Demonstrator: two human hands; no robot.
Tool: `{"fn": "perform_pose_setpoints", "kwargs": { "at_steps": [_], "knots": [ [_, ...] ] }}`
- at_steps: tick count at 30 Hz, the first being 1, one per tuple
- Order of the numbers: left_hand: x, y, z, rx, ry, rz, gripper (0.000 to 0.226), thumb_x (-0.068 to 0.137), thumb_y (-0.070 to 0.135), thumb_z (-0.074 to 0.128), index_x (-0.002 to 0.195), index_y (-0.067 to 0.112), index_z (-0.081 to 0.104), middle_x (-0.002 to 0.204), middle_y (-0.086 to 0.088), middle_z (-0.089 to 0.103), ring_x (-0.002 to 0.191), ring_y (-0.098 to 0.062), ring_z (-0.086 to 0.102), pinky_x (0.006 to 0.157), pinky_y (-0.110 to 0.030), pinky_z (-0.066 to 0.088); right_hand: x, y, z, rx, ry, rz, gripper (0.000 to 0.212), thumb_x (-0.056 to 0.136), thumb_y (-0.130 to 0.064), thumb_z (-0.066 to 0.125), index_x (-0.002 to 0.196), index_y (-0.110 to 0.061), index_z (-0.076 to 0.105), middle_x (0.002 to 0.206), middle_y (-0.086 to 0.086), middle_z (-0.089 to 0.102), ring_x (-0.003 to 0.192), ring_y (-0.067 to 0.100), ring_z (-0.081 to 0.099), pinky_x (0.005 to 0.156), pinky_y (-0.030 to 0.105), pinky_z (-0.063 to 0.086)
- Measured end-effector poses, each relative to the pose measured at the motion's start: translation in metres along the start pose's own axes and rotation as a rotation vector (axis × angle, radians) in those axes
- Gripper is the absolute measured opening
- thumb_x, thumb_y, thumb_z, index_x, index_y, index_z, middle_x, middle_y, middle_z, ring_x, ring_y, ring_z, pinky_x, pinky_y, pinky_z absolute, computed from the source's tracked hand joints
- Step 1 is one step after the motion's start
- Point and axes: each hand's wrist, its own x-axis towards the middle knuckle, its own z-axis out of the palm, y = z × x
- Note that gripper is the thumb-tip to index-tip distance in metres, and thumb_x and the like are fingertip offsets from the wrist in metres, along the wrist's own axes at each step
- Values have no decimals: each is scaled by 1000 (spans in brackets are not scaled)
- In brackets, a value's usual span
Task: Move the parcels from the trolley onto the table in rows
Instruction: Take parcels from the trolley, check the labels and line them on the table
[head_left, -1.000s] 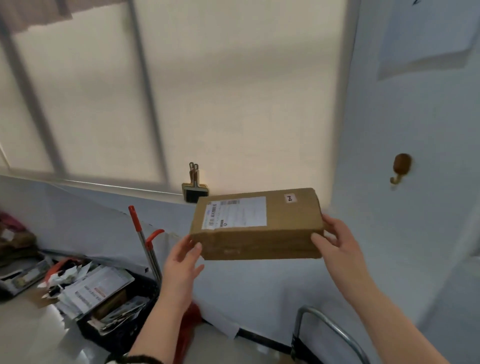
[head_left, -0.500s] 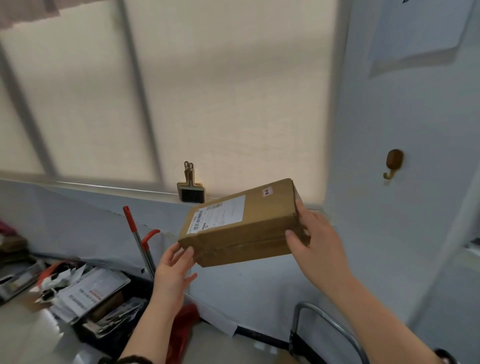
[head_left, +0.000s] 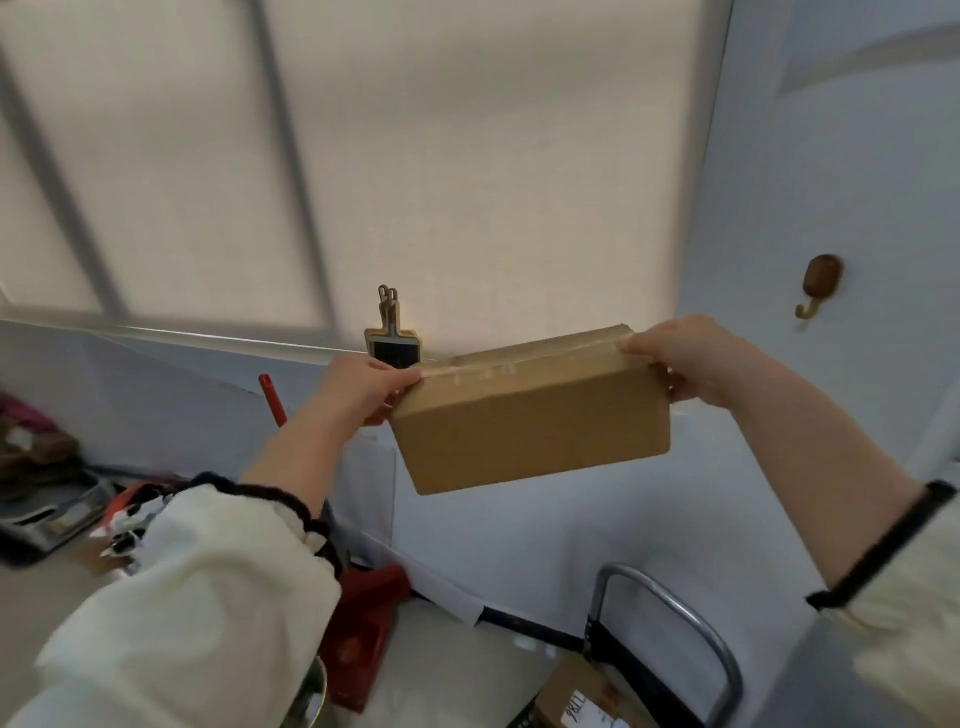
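While its label faced up half a second ago, the parcel (head_left: 530, 421) is now turned over, so a plain brown side faces the camera. The left hand (head_left: 363, 387) grips its left end and the right hand (head_left: 685, 358) grips its right end, both holding it in the air, higher than the trolley handle (head_left: 675, 608). I judge it is only being turned, not yet placed; no table is in view

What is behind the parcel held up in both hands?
Behind the parcel show the pale blue wall and, by its upper left corner, a small black clip on the window ledge. It covers whatever lies directly behind it.
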Motion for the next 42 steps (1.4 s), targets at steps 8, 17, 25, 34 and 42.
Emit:
{"fn": "perform_pose_setpoints", "kwargs": {
  "at_steps": [8,17,25,34,42],
  "knots": [
    [22,22,-11,322,-197,-234,25,80,32,72,70,11,63,43,2,58,37,-11,53,54,-28,50,33,-12,10,-172,-201,318,20,87,-23,64,84,-5,58,75,10,58,38,22,62,39,36,51],
    [0,22,-2,175,93,34,23,78,37,73,74,16,64,73,-2,67,62,-16,65,62,-31,51,31,5,4,-201,-35,79,42,73,-27,78,103,-6,58,92,8,61,83,24,59,66,34,49],
    [-47,-1,32,-146,372,422,21,78,31,74,82,41,56,86,17,65,79,4,63,63,-9,45,-3,46,18,-103,521,-441,66,72,-8,75,130,-16,44,105,-4,57,92,17,55,80,30,43],
    [-55,-28,41,-402,265,381,31,78,51,56,76,20,64,71,6,69,72,-5,64,68,-17,47,-14,75,22,125,404,-466,49,70,-21,79,105,-18,45,107,-7,53,96,6,56,83,20,47],
    [-57,-33,25,-508,83,357,26,78,22,71,100,34,67,95,16,72,95,-4,66,74,-15,52,-12,78,6,400,242,-392,23,83,-8,66,97,-21,53,94,-10,63,77,-6,64,62,7,47]
  ]
}}
